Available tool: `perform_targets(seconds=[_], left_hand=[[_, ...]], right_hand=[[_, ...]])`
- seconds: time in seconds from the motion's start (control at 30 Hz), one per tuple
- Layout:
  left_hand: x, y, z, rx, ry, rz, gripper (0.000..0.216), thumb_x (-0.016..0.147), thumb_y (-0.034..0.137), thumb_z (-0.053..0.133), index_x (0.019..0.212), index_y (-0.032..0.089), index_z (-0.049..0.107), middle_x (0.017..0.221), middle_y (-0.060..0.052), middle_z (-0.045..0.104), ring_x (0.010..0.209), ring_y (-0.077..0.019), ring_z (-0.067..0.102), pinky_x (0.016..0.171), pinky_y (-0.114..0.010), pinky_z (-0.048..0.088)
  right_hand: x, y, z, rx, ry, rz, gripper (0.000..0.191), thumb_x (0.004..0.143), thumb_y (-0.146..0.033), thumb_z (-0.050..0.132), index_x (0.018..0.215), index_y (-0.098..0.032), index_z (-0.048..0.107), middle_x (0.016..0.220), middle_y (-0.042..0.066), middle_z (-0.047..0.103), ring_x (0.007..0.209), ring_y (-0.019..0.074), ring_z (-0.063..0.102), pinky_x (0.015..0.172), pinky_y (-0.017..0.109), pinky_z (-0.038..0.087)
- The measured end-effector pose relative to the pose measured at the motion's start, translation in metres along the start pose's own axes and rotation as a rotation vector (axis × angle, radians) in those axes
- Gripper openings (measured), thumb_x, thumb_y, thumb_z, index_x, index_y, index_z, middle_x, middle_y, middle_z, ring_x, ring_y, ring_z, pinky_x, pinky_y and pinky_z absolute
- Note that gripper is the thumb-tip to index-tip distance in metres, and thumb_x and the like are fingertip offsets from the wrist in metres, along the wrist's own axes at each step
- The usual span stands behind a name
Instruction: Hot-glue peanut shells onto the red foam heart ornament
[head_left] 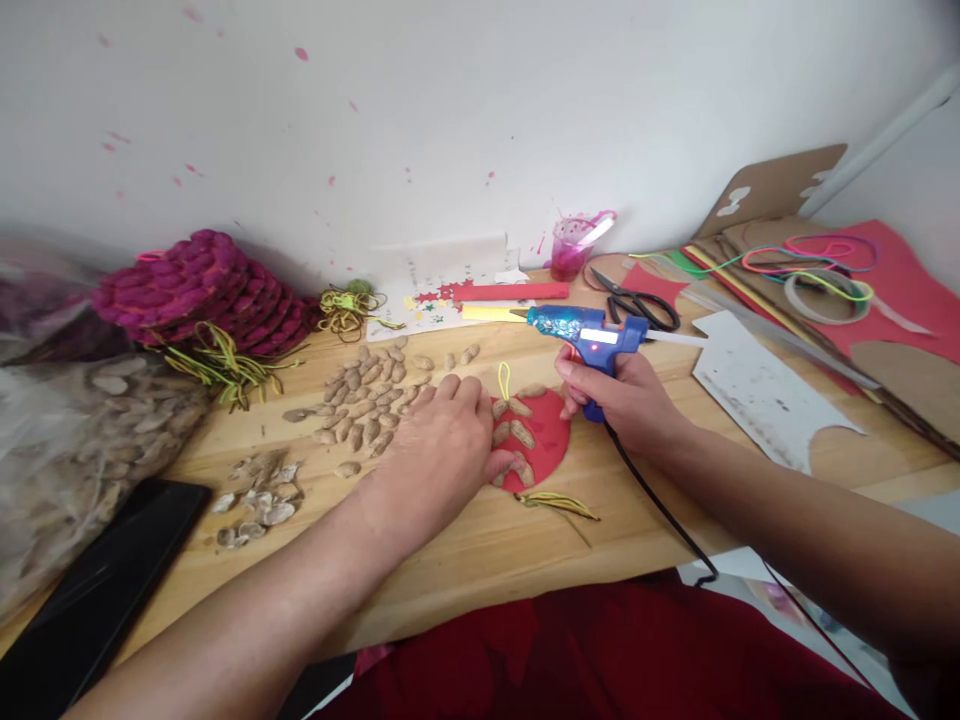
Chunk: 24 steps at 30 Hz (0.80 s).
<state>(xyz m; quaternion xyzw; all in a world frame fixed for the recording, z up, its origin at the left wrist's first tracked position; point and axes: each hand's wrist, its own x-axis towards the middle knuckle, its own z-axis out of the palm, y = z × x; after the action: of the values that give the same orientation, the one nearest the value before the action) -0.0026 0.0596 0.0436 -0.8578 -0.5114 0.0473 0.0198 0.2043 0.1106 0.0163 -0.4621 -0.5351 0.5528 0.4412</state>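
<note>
My right hand point(611, 390) is closed round the handle of a blue hot glue gun point(577, 330), its nozzle pointing left and a white glue stick point(679, 340) out of its back. Below the nozzle lies a red disc point(551, 440) with several peanuts point(523, 434) on it and a yellow cord loop point(504, 380) at its top. My left hand point(450, 440) rests over the disc's left edge, fingers curled together, thumb beside the lower peanuts. Its fingertips are hidden, and so is anything under them. Loose peanuts point(367, 395) are spread to the left of that hand.
Broken shells point(262, 500), a black phone point(112, 590) and a bag of peanuts point(82, 450) lie left. Purple peanut pieces point(202, 290) are stacked behind. Scissors point(637, 300) and a cup point(568, 250) stand near the wall. The gun's cord point(660, 500) trails toward the front edge.
</note>
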Motion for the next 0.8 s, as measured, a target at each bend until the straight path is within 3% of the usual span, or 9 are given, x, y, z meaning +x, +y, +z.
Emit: perform_targets(seconds=[0.17, 0.53, 0.63, 0.8], left_hand=[[-0.001, 0.000, -0.006, -0.029, 0.018, 0.011, 0.051, 0.090, 0.058, 0.063, 0.108, 0.011, 0.069, 0.104, -0.013, 0.061, 0.105, -0.0307, 0.057, 0.093, -0.044, 0.050], [0.000, 0.000, -0.006, -0.034, 0.016, 0.024, 0.051, 0.089, 0.059, 0.064, 0.104, 0.011, 0.069, 0.103, -0.013, 0.062, 0.103, -0.0292, 0.057, 0.089, -0.041, 0.051], [0.000, -0.001, -0.006, -0.037, 0.016, 0.013, 0.050, 0.090, 0.057, 0.064, 0.105, 0.010, 0.069, 0.102, -0.013, 0.062, 0.104, -0.0305, 0.058, 0.090, -0.043, 0.051], [0.001, 0.000, -0.003, -0.034, 0.030, 0.035, 0.047, 0.089, 0.055, 0.066, 0.103, 0.010, 0.070, 0.100, -0.013, 0.062, 0.101, -0.0313, 0.058, 0.088, -0.044, 0.051]], right_hand=[[0.001, -0.002, -0.001, 0.017, 0.051, 0.046, 0.022, 0.080, -0.035, 0.078, 0.082, -0.020, 0.062, 0.054, -0.006, 0.053, 0.051, 0.0133, 0.053, 0.055, 0.029, 0.052], [0.003, 0.000, -0.003, -0.022, 0.077, -0.025, 0.025, 0.080, -0.040, 0.079, 0.080, -0.023, 0.061, 0.056, -0.005, 0.050, 0.052, 0.0150, 0.053, 0.056, 0.032, 0.051], [0.000, -0.002, -0.001, -0.105, 0.072, -0.121, 0.026, 0.085, -0.041, 0.073, 0.072, -0.023, 0.058, 0.061, -0.002, 0.053, 0.061, 0.0177, 0.061, 0.063, 0.033, 0.052], [-0.005, -0.003, 0.002, -0.317, 0.044, -0.271, 0.019, 0.089, -0.036, 0.067, 0.076, -0.023, 0.062, 0.065, 0.000, 0.062, 0.064, 0.0192, 0.065, 0.066, 0.033, 0.054]])
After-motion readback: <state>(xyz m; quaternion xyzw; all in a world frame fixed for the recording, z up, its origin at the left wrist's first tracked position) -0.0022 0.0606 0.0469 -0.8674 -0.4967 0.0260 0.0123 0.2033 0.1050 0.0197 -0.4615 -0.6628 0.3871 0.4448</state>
